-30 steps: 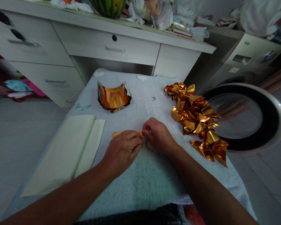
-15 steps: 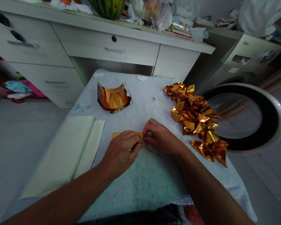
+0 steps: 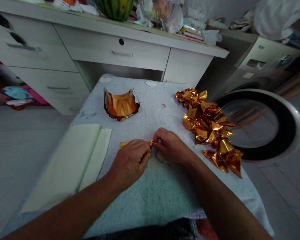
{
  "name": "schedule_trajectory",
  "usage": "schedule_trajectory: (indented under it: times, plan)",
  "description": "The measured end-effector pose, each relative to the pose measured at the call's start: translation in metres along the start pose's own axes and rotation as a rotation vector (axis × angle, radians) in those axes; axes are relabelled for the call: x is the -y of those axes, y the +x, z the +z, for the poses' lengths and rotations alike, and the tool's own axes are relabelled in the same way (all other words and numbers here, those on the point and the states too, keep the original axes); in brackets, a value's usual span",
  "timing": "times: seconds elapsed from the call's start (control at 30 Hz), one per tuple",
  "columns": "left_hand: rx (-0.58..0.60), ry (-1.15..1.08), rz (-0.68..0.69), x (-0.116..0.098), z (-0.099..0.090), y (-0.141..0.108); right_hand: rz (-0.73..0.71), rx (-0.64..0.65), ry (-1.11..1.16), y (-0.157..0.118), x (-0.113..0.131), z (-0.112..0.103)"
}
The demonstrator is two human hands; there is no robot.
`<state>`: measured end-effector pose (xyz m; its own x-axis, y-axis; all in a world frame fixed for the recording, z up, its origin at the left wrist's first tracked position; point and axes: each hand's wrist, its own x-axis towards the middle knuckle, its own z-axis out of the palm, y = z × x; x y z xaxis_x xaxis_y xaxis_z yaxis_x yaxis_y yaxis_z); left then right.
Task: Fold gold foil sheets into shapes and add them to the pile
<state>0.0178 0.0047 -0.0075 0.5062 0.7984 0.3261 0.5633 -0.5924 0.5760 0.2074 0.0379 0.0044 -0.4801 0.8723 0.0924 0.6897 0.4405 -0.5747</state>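
Observation:
Near the middle of the cloth-covered table (image 3: 150, 196), my left hand (image 3: 133, 160) is closed over a narrow folded strip of gold foil (image 3: 123, 144). The strip's left end sticks out past my knuckles, and much of it is hidden under the fingers. My right hand (image 3: 171, 145) pinches the strip's right end between thumb and forefinger. To the right lies a pile of folded gold foil pieces (image 3: 210, 123). Behind my left hand stands a curved stack of gold foil sheets (image 3: 122, 104). Pale paper sheets (image 3: 65, 166) lie at the left.
A white drawer cabinet (image 3: 100, 43) borders the table's far side, with a watermelon (image 3: 114, 8) and a glass bowl (image 3: 161, 11) on top. At the right, a washing machine's round door (image 3: 262, 123) stands open beside the table. A small foil scrap (image 3: 163, 105) lies beyond my hands.
Hardly anything differs. My right hand's fingers have shifted slightly at the strip's end, while my left hand stays in place.

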Motion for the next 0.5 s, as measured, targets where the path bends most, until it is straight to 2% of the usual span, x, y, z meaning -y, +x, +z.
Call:
schedule_trajectory:
  times: [0.5]
  plan:
    - [-0.038,0.02,-0.101,-0.0006,-0.0008,-0.0016,0.056,-0.049,0.029,0.0038,-0.0002,0.0018]
